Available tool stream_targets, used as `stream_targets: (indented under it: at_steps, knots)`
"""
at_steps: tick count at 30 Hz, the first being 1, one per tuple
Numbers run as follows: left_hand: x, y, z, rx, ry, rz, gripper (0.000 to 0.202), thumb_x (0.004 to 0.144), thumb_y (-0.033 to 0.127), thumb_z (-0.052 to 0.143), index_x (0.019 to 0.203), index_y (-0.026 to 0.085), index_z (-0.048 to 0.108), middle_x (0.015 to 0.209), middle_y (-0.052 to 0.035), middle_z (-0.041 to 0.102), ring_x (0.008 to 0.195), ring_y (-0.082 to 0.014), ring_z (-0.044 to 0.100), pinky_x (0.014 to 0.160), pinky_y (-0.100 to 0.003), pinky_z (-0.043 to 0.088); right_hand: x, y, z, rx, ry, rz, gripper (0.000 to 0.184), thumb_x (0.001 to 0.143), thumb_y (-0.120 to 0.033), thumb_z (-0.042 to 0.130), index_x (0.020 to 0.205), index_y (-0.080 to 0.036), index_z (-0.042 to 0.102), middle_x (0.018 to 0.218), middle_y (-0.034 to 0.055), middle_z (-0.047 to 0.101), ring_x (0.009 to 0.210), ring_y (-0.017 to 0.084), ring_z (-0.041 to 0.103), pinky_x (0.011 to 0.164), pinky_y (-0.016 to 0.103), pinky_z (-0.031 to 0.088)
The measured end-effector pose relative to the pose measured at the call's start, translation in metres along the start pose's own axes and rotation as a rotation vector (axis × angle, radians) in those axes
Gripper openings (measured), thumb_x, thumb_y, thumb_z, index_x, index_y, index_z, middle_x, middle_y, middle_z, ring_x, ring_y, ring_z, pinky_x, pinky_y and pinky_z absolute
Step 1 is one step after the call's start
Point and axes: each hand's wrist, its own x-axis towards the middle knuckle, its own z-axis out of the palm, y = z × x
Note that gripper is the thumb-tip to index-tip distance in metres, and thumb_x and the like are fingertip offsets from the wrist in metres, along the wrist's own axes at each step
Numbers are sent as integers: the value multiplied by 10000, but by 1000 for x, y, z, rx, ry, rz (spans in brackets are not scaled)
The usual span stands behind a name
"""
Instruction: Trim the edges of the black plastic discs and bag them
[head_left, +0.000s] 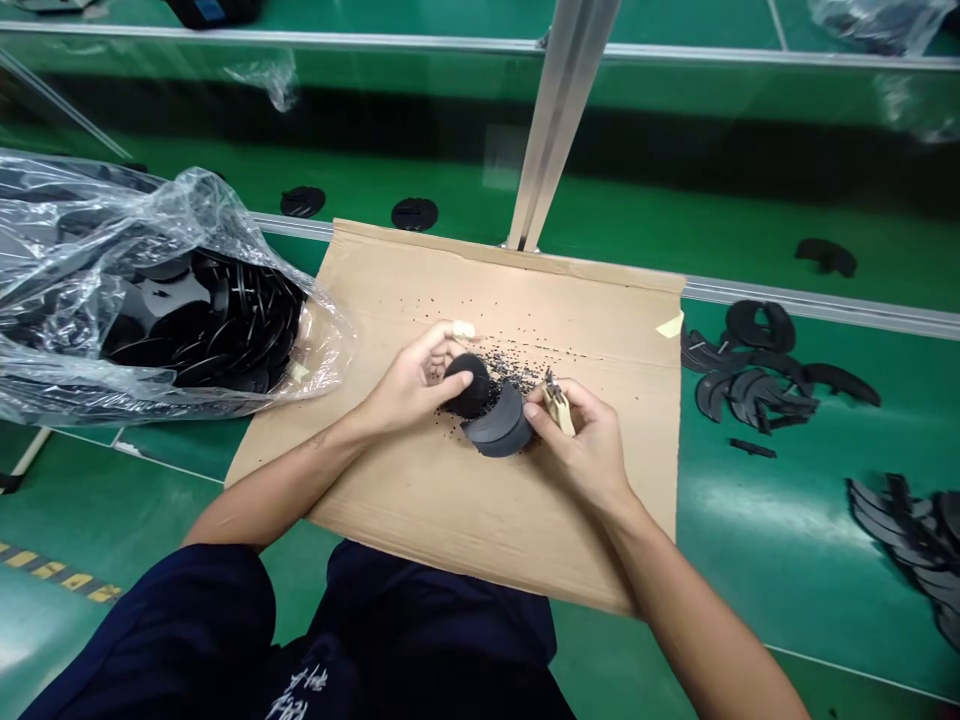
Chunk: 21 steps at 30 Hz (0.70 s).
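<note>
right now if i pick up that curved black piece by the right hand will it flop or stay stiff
It will probably stay fairly stiff: the curved black piece keeps its arc beside the right hand. The similar pieces lying on the green bench hold their curves too. It looks thin and perhaps light, but the material is hard to tell.

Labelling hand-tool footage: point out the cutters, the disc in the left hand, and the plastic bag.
cutters (559, 408): head view, on the tan handle
disc (470, 385): head view, on its black face
plastic bag (172, 225): head view, on the clear film
</note>
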Motion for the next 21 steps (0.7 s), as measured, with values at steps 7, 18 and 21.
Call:
stream_targets:
  at_steps: [7, 18, 21]
  knots:
    - [-1, -4, 6, -162, 145, -65, 305, 798, 336, 776, 966, 183, 572, 970, -40, 679, 831, -131, 674, 747, -255, 585, 1, 2, -1, -13, 95, 15, 216, 816, -406, 733, 849, -223, 623, 807, 5, 644, 719, 157, 593, 682, 303, 518]
    - [-7, -12, 20, -281, -35, -133, 332, 883, 397, 717, 1068, 199, 524, 994, -49, 705, 840, -134, 708, 746, -245, 609, -3, 1, 2, -23, 114, -32, 246, 850, -444, 728, 835, -223, 621, 804, 3, 642, 726, 157, 595, 695, 302, 522]
    - [-10, -10, 24, -278, -9, -111, 373, 893, 415, 713, 1142, 196, 544, 1006, -56, 719, 871, -146, 724, 768, -252, 625, -2, 2, 4, 46, 96, 3, 337, 790, -498, 792, 925, -231, 636, 869, 11, 676, 764, 170, 623, 719, 311, 542]
